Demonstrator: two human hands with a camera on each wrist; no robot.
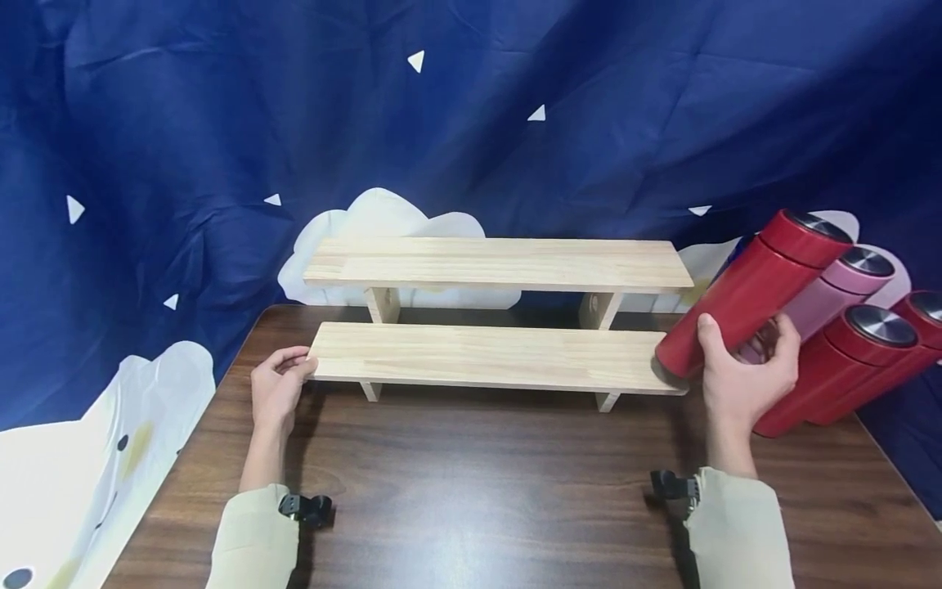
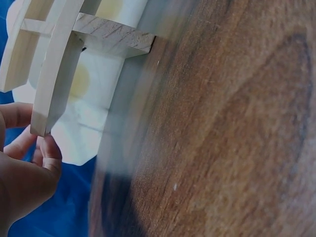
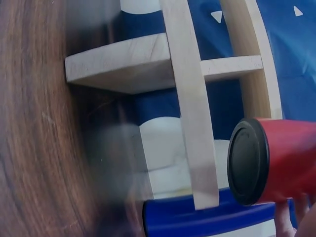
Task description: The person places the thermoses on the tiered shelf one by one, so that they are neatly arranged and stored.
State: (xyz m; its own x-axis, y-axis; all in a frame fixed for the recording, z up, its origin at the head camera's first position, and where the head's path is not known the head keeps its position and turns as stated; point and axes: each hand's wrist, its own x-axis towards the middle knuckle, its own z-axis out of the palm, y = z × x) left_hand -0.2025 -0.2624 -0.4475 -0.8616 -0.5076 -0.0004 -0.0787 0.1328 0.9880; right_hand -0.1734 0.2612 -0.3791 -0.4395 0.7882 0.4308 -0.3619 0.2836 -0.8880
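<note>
A two-tier wooden shelf (image 1: 486, 356) of pale boards stands on the table. At the left end of its lower board, my left hand (image 1: 280, 384) pinches the board's corner between thumb and fingers, also seen in the left wrist view. A red thermos bottle (image 1: 758, 290) with a steel-topped lid is gripped by my right hand (image 1: 751, 376). It tilts with its lid up and to the right. Its black base (image 3: 248, 162) is just above the lower board's right end, with a small gap visible in the right wrist view.
Right of the shelf stand a pink bottle (image 1: 839, 290), a red bottle (image 1: 824, 372) and another red bottle (image 1: 920, 343) at the edge. A blue bottle (image 3: 192, 219), mostly hidden in the head view, stands near the shelf's right end. A blue curtain (image 1: 471, 123) hangs behind.
</note>
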